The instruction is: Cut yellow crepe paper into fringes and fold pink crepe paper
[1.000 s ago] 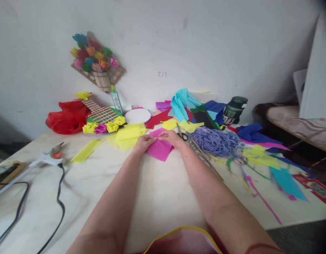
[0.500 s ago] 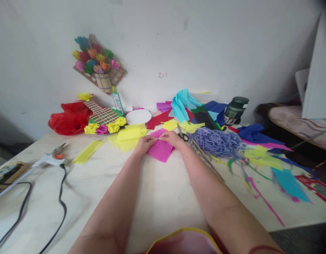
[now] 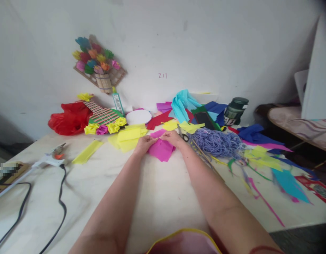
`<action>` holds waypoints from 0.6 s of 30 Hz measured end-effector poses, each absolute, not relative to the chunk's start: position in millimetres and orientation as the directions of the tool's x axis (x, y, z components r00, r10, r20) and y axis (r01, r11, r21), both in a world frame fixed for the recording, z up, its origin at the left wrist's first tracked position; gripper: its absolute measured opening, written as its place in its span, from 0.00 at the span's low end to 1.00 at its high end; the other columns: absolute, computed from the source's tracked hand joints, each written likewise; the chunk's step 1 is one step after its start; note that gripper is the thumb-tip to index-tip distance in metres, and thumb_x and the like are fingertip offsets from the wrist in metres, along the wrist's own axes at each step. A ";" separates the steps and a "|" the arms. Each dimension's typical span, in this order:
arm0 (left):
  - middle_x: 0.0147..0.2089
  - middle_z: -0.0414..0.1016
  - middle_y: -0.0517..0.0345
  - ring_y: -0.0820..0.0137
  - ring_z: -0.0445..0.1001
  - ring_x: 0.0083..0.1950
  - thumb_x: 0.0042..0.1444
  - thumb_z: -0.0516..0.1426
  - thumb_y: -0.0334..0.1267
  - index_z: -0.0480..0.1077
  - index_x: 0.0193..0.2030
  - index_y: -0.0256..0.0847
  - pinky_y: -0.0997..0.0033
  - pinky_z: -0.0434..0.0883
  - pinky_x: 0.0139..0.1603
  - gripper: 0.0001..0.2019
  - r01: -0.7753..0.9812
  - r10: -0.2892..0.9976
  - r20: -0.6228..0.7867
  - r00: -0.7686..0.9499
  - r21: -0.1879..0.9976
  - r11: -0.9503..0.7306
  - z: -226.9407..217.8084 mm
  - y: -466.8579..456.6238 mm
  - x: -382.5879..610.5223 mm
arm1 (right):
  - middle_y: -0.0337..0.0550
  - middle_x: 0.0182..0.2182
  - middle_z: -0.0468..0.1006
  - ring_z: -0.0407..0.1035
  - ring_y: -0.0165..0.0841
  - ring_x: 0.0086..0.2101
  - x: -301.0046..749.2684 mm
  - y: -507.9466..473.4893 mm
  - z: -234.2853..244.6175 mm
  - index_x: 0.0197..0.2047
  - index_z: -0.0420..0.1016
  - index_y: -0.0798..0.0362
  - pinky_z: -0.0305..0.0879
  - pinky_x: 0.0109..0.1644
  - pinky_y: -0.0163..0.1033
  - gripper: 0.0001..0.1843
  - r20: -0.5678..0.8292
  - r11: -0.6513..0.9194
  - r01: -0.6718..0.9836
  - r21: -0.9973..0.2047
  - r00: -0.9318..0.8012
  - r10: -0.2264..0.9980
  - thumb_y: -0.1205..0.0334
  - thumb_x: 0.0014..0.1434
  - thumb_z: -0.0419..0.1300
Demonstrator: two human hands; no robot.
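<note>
A sheet of magenta crepe paper (image 3: 163, 151) spreads over the table between both hands. My left hand (image 3: 144, 144) pinches it at the left, fingertips near the sheet's middle. From the other side my right hand (image 3: 173, 139) has closed its thumb and fingers on the same paper. The fingertips of the two hands are almost touching, and the exact fold between them is too small to make out. Yellow crepe paper (image 3: 131, 138) lies just left of my left hand. Scissors (image 3: 183, 134) rest to the right of my right hand.
A tangle of purple cord (image 3: 217, 141) covers the table at right. Behind stand a green jar (image 3: 235, 111) and cyan crepe paper (image 3: 184, 104). A hot glue gun (image 3: 50, 159) with its black cable is at left, near a flower-trimmed craft piece (image 3: 106, 118) and a red bag (image 3: 70, 118).
Both hands stay in nearly the same place, still pinching the paper. The sheet's lower edge has shifted slightly and looks more crumpled and uneven.
</note>
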State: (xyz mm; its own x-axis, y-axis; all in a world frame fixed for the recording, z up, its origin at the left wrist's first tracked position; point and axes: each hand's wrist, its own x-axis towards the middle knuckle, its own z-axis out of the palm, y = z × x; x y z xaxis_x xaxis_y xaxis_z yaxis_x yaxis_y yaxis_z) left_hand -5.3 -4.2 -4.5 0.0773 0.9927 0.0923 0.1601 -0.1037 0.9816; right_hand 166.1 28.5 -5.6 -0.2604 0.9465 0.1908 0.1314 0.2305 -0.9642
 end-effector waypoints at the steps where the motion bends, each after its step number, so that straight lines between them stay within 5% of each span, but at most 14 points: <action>1: 0.14 0.59 0.66 0.80 0.54 0.15 0.37 0.62 0.51 0.62 0.20 0.37 0.78 0.51 0.16 0.19 0.144 0.994 0.082 0.066 0.985 -0.091 -4.2 -4.1 -5.1 | 0.37 0.20 0.72 0.63 0.27 0.23 167.1 29.1 -6.2 0.23 0.73 0.56 0.59 0.30 0.34 0.11 0.179 0.216 0.122 -0.969 -0.256 0.950 0.56 0.39 0.64; 10: 0.14 0.56 0.66 0.79 0.54 0.15 0.41 0.57 0.57 0.61 0.19 0.38 0.77 0.50 0.16 0.22 0.057 0.997 0.080 0.008 0.995 -0.080 -7.2 -1.0 -8.9 | 0.37 0.20 0.72 0.63 0.27 0.22 171.5 29.2 -7.8 0.22 0.74 0.57 0.59 0.30 0.34 0.11 0.142 0.171 0.080 -0.982 -0.286 0.948 0.57 0.39 0.64; 18: 0.19 0.64 0.63 0.79 0.59 0.19 0.36 0.63 0.50 0.66 0.23 0.35 0.77 0.54 0.20 0.18 0.070 0.974 0.054 0.222 0.995 -0.071 1.1 -10.7 -8.7 | 0.38 0.20 0.73 0.65 0.28 0.24 167.4 22.9 -3.8 0.24 0.75 0.56 0.60 0.30 0.35 0.12 0.066 0.118 0.116 -0.986 -0.376 0.924 0.56 0.38 0.66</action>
State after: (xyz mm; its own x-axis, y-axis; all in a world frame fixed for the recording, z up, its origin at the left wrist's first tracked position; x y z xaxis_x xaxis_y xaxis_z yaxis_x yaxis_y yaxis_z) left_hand -8.7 -10.7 1.1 0.2220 0.9736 0.0540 0.0703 -0.0712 0.9950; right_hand 167.4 22.9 -3.8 -0.3764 0.9241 0.0659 0.1160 0.1176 -0.9863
